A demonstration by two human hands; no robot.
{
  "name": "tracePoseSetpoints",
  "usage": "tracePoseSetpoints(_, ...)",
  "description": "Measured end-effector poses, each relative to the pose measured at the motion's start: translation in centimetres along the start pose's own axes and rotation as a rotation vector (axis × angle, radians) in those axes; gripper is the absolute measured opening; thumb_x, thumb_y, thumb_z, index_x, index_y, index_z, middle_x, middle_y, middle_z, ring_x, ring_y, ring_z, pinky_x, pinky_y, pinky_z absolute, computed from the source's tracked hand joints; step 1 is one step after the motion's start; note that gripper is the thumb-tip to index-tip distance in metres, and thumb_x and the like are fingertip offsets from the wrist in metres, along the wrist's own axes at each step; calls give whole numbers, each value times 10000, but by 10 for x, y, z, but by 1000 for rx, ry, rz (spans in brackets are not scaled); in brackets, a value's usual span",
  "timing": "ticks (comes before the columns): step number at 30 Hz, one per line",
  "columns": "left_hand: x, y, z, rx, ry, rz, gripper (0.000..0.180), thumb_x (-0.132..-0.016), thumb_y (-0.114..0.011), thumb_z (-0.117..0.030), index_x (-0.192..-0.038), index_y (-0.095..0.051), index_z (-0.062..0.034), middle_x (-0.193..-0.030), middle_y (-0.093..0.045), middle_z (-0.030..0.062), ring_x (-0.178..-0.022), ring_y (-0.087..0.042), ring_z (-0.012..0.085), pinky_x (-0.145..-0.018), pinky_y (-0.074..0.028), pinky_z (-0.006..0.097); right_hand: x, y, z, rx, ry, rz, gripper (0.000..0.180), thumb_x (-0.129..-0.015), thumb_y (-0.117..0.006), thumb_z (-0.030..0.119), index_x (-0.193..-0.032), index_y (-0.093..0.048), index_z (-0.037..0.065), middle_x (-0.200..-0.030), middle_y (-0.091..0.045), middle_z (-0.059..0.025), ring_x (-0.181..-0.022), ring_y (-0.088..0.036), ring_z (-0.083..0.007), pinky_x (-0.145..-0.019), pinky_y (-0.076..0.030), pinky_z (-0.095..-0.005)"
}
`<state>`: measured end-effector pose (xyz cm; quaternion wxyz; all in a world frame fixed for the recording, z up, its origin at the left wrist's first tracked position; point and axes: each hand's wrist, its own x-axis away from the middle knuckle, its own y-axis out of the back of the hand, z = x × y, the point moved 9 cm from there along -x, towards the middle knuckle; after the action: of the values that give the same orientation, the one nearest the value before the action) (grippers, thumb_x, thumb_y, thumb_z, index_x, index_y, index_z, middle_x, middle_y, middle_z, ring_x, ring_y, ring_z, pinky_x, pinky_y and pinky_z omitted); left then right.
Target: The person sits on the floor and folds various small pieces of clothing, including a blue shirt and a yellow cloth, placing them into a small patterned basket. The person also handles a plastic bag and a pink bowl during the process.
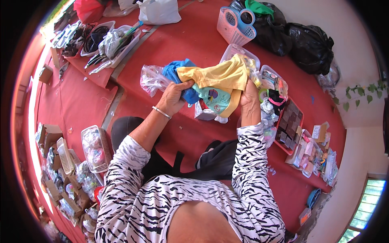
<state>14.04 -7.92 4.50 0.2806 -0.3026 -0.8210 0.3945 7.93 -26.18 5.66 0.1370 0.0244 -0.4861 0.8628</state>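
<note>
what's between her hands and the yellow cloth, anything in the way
Nothing visible. The left hand and right hand both already grip the yellow garment, bunched with a blue cloth above the red mat.

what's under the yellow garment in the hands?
Beneath the yellow garment shows a light teal cloth with a cartoon print, and a blue cloth sticks out by the left hand. The right hand grips its edge. Anything folded deeper is covered.
</note>
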Motion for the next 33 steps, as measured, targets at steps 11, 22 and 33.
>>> tracePoseSetpoints(11,5,-5,-9,37,18,-11,294,-840,-458,18,-1130,-502,42,-1096,-596,129,-1012,-592,237,-900,-479,361,34,-64,32,325,280,-15,269,-902,-428,46,-1133,-552,-14,-1067,-614,-131,-928,-631,-241,-791,-542,-354)
tracePoseSetpoints(22,5,75,49,124,452,-135,227,-851,-497,-80,-1033,-498,55,-938,-622,139,-802,-647,250,-759,-549,399,11,23,-24,251,-244,-317,321,-843,-467,8,-1148,-493,-87,-1062,-600,-210,-941,-624,-294,-835,-523,-368)
tracePoseSetpoints(33,16,65,39,-63,372,-358,205,-834,-506,-68,-1005,-521,45,-899,-624,110,-791,-641,210,-750,-550,340,2,40,-43,226,-171,-264,180,-855,-560,92,-1012,-586,8,-933,-647,-107,-797,-648,-191,-715,-549,-325)
